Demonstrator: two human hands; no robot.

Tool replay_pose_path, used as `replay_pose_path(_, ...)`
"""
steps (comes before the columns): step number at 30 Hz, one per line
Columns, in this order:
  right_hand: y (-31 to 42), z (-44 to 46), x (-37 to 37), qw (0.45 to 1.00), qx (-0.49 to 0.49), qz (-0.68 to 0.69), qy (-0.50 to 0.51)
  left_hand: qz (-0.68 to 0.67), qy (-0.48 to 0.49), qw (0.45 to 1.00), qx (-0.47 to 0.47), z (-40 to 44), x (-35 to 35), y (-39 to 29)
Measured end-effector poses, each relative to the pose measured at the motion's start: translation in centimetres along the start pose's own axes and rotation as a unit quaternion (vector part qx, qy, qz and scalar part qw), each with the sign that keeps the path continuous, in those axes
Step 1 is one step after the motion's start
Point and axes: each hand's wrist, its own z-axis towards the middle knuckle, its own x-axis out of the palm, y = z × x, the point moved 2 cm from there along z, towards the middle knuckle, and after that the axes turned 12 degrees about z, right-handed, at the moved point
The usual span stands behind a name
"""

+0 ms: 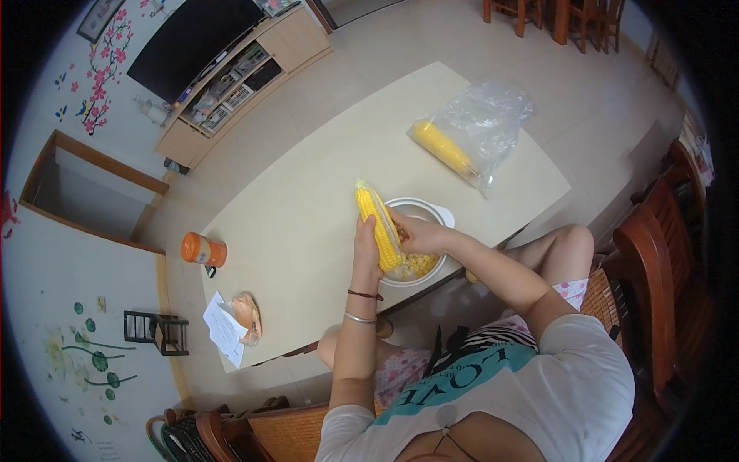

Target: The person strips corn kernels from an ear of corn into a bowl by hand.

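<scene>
Corn cob point(369, 209), long and yellow, with a pale lengthwise strip: lies between your hands, just right of the left and left of the right, touching both.
Nearer hand: neither; your left hand point(366, 240) is closed around the cob's side, while your right hand point(422, 236) has its fingers against the strip side; how tightly they close, you cannot tell from here.
Long axis: slants forward and a little left, the right forearm coming in across it.
Ends: the tapered, pale tip points away from your body; the thick end points back towards you, over the round white bowl point(446, 218).
Below: loose yellow kernels point(418, 266) sit inside the bowl, on the cream counter point(300, 215).
Farther forward, right: a clear plastic bag point(500, 123) holds another yellow cob point(442, 145).
</scene>
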Motion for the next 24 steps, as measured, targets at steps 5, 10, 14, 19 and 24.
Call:
replay_pose_path(5,0.0,-0.2,-0.2,0.983,0.052,0.173,0.034,-0.013,-0.019,1.000,0.010,0.0,0.3,-0.1)
replay_pose_path(10,0.4,-1.2,0.1,0.985,0.081,0.144,0.044,0.009,-0.009,1.000,-0.008,-0.1,0.1,-0.2)
replay_pose_path(14,0.3,-1.4,0.2,0.989,0.066,0.127,0.046,0.002,-0.013,1.000,0.006,0.7,-0.3,0.7)
replay_pose_path(19,-0.8,-0.8,0.2,1.000,0.008,0.015,0.010,-0.009,-0.020,1.000,0.009,0.6,0.0,0.6)
replay_pose_path(24,-0.3,-0.7,0.1,0.992,0.039,0.098,0.063,-0.019,-0.005,1.000,-0.004,0.2,0.1,0.0)
